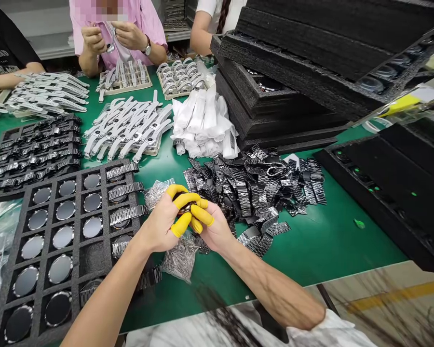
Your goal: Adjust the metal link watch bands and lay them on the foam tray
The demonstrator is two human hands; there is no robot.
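Observation:
Yellow finger cots cover the fingers of both my hands. My left hand [168, 214] and my right hand [211, 224] meet in front of me, closed around a dark round watch case [185, 208] that the fingers partly hide. Below the hands lies a clear bag of small metal pins [181, 258], and a second bag of pins [155, 193] sits just behind them. To the right is a heap of black metal link watch bands [238, 183]. At the left, a foam tray [77, 212] holds rows of round watch faces; its right column has watches with black bands.
Trays of white-strapped watches [128, 127] and black-banded watches [36, 149] stand at the left. White wrapped bundles [204, 118] lie behind the band heap. Black foam trays [275, 115] are stacked at the right. Across the green table [332, 236], a person in pink [148, 24] handles a white-strapped watch.

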